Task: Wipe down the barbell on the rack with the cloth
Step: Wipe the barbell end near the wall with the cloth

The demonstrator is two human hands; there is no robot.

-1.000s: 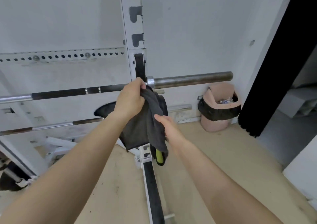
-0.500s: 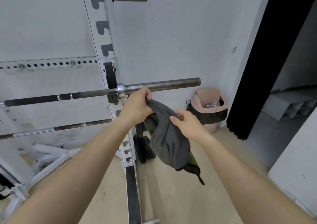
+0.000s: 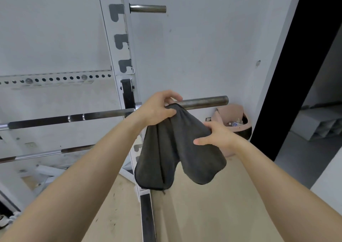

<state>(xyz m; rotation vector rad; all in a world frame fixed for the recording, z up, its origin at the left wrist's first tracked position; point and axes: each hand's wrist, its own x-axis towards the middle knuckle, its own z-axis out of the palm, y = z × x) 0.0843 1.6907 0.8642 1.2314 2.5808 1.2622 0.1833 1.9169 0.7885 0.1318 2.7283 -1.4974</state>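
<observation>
A steel barbell (image 3: 203, 102) lies across the white rack upright (image 3: 118, 56), its bare sleeve reaching right toward the wall. A dark grey cloth (image 3: 175, 152) hangs in two lobes in front of the sleeve. My left hand (image 3: 159, 108) pinches the cloth's top edge right at the sleeve, just right of the collar. My right hand (image 3: 216, 136) grips the cloth's right fold, lower and nearer to me. The stretch of sleeve behind my left hand is hidden.
A second bar (image 3: 46, 153) rests lower on the rack at left. A short peg (image 3: 148, 8) sticks out of the upright high up. A pink bin (image 3: 231, 115) with a black liner stands by the wall. A dark doorway (image 3: 305, 65) opens at right.
The cloth has been pulled apart from a bunched bundle into two hanging lobes. My left hand has moved right along the bar onto the sleeve, and my right hand took hold of the cloth.
</observation>
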